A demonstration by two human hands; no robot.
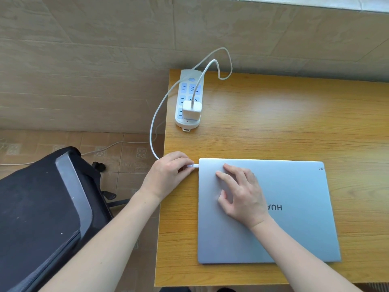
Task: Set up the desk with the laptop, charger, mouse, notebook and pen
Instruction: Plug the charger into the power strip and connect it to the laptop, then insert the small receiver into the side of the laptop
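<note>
- Sitting flat on the wooden table (294,123) is a closed silver laptop (294,224), lid down, with its logo upside down from the camera's side.
- Left hand (168,173) is right at the laptop's left edge, near the far corner. Its fingers (185,165) are pinched together on the white cable plug (194,165), and the plug tip meets the side of the laptop. Can't really tell how far in it is.
- Right hand (242,192) lies palm down on the lid, fingers spread apart and just pressing flat, not gripping anything.
- The charger (192,110), a small white brick, is plugged into a white power strip (187,98) with blue sockets, which lies near the table's far left corner.
- The charger cable (160,110) goes up from the brick, loops near the wall, then swings out past the left table edge and curves back down into the left hand.
- Off the table on the left is a black bag or case (42,218) with a grey panel, over a tiled floor (130,148). Another pale cord (109,146) runs across that floor.
- Beige stone-look wall (105,60) behind everything.
</note>
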